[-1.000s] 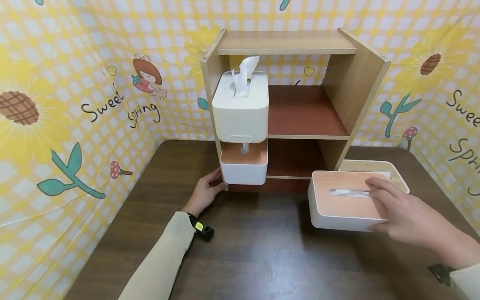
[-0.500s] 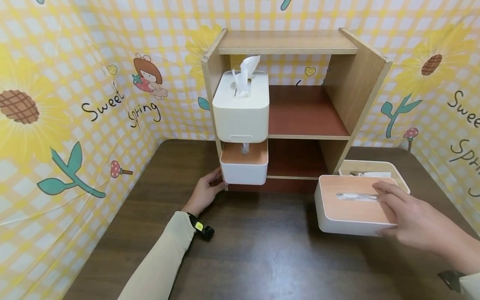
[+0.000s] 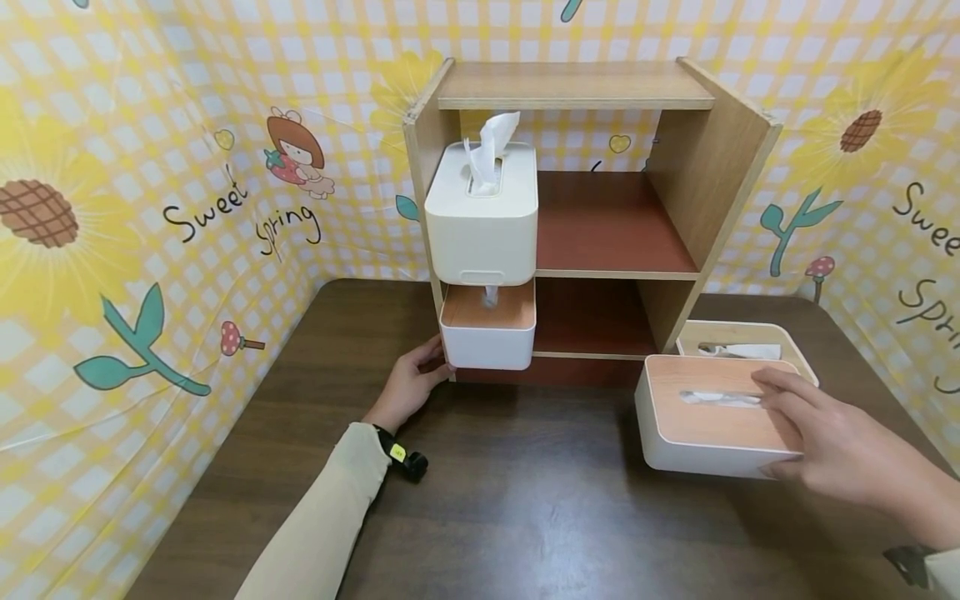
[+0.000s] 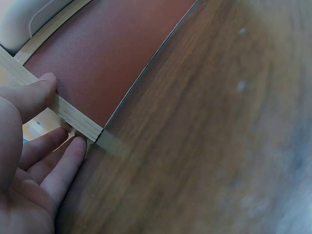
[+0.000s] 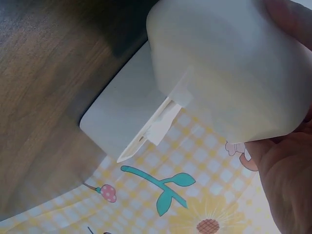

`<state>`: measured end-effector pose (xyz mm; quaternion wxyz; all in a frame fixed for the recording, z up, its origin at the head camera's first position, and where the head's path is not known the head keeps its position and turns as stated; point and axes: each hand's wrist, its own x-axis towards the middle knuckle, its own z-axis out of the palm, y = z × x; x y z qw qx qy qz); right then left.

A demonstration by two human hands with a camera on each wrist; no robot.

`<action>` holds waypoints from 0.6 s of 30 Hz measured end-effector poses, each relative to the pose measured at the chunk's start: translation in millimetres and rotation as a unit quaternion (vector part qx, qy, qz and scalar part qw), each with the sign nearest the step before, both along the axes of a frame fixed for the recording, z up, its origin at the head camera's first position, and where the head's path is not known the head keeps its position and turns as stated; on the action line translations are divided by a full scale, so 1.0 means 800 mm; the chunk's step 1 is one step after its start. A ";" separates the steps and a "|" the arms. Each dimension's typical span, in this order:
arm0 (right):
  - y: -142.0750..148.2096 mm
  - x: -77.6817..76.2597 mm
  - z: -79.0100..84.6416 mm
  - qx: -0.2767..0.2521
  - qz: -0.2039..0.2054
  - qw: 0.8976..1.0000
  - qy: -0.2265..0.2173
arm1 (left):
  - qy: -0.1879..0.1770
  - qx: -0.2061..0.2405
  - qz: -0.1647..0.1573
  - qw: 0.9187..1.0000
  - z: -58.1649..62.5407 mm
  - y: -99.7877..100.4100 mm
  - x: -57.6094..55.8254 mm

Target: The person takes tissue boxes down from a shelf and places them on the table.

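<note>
My right hand (image 3: 855,437) grips the right end of a white tissue box (image 3: 720,417) with a wood-look lid, holding it above the table. In the right wrist view the box (image 5: 229,68) shows its pale underside or side. My left hand (image 3: 408,379) pinches the lower left side panel of a wooden shelf (image 3: 573,83); in the left wrist view the thumb (image 4: 41,90) lies on the panel's front edge and the fingers are on its outer side. A cream tissue box (image 3: 480,237) and a smaller wood-lidded tissue box (image 3: 487,346) sit in the shelf's left side.
Another tissue box (image 3: 795,354) with a pale lid stands on the dark wooden table (image 3: 480,508), right of the shelf and partly behind the held box. Yellow checked cloth (image 3: 225,208) hangs around the back and sides.
My right hand has moved the held tissue box to the right and slightly nearer, exposing more of the box behind it. The left hand stays at the shelf panel.
</note>
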<state>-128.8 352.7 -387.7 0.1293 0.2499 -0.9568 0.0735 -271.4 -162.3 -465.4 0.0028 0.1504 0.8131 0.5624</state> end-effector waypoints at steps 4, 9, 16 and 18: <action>0.004 0.000 -0.002 -0.002 0.001 1.000 0.001 | 0.002 -0.002 0.000 1.000 0.001 0.000 0.000; 0.008 0.000 -0.004 -0.003 0.002 1.000 0.004 | 0.004 0.003 -0.003 1.000 0.000 0.000 -0.001; 0.014 0.003 -0.006 -0.002 -0.008 1.000 -0.013 | 0.002 0.003 -0.005 1.000 0.000 0.000 -0.001; 0.015 0.004 -0.007 -0.001 -0.013 1.000 -0.015 | 0.002 0.002 -0.004 1.000 0.000 0.000 0.000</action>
